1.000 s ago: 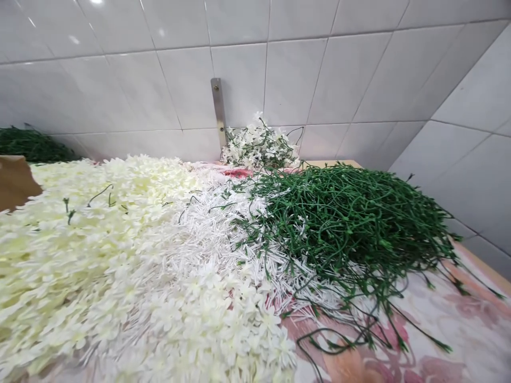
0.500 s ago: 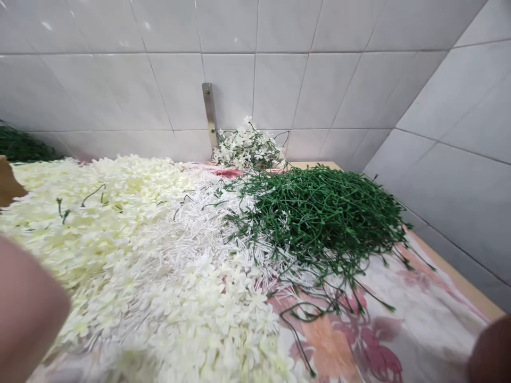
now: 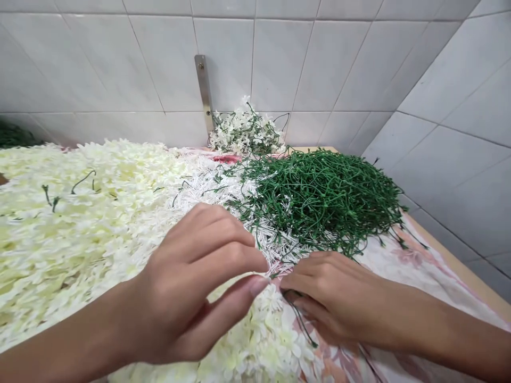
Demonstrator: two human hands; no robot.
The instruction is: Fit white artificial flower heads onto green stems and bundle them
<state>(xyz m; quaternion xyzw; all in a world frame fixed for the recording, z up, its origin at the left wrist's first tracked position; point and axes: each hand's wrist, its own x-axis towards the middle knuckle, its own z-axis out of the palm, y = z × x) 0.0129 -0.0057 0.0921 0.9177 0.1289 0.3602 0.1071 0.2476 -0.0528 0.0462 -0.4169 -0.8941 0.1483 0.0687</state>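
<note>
Two hands meet — left hand's fingers pinch a white stem, right hand's grip a green stem.

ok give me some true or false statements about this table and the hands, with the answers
1. The left hand and the right hand are both bare. True.
2. The two hands are far apart. False: they are close together, their fingertips near each other over the white flower strands.
3. The green stems lie in a heap to the right of the white flower strands. True.
4. The small white flower bunch stands in a vase. False: it lies against the tiled wall, with no vase.
5. A metal bracket is fixed to the tiled wall. True.
6. The cloth is plain blue. False: it is pale with a pink floral pattern.
</note>
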